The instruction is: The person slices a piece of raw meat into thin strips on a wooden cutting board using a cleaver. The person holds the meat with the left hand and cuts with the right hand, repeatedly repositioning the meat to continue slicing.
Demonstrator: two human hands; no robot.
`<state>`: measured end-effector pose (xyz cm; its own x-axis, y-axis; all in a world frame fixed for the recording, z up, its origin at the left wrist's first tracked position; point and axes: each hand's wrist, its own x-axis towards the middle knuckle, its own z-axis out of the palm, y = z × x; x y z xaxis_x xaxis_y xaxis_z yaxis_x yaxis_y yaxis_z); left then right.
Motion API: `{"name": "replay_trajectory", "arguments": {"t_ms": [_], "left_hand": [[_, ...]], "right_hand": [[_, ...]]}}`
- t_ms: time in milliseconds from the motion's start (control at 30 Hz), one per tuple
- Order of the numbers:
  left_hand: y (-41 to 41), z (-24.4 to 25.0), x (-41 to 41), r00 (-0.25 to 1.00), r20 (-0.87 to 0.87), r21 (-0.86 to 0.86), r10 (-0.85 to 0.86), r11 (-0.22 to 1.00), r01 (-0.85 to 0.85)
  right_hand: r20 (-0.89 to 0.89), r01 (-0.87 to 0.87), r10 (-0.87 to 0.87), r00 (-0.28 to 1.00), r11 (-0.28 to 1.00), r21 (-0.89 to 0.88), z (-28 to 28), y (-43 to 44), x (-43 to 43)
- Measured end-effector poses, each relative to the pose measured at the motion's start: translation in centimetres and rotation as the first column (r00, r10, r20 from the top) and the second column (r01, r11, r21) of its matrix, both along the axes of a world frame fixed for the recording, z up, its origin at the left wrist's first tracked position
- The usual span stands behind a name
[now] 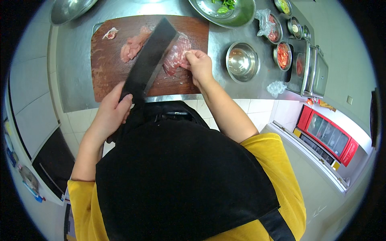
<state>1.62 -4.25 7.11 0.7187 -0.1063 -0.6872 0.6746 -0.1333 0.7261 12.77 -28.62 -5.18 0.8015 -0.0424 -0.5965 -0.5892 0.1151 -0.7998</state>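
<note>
My left hand [113, 111] grips the handle of a dark cleaver [150, 58], whose broad blade slants up and away over a wooden cutting board [105, 72]. To the right of the blade, my right hand [199, 66] pinches the edge of a marbled piece of raw red meat [178, 54]. The blade hides part of that meat's left side. Paler raw meat [134, 45] lies left of the cleaver, partly covered by it. A small fatty scrap [111, 33] rests near the board's far left corner.
Right of the board stands a steel bowl [242, 61] on the steel table [217, 42]. A larger bowl [202, 13] with green leaves is behind it. Farther right are a bowl of red pieces [283, 55], a bagged bowl of meat [273, 28], a crumpled plastic bag [276, 88] and a lidded steel container [306, 67].
</note>
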Motion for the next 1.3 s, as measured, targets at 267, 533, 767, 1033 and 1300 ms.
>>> {"name": "replay_trajectory", "arguments": {"t_ms": [267,533,767,1033,1300], "left_hand": [[-2.2,-2.1,0.4,0.954,0.121,0.165,-0.274,0.953,0.253],[-4.0,-2.0,0.5,0.898,0.095,0.245,-0.430,0.884,0.398],[-6.7,-4.9,-0.2,0.815,0.227,0.457,-0.533,0.797,0.394],[-10.6,-5.7,1.9,0.799,0.245,0.612,-0.549,0.727,0.312],[-13.0,-7.2,3.2,0.763,0.227,0.725,-0.605,0.628,0.282]], "right_hand": [[0.245,-0.090,0.264,0.933,0.830,-0.551,-2.9,-2.2,-1.4],[0.276,-0.009,0.445,0.852,0.539,-0.842,-1.8,-3.6,-2.6],[0.292,-0.009,0.529,0.797,0.494,-0.870,-1.9,-4.0,-2.6],[0.310,-0.002,0.543,0.780,0.498,-0.867,-2.2,-4.3,-2.6],[0.302,-0.019,0.564,0.768,0.492,-0.870,-2.6,-4.7,-2.5]]}}
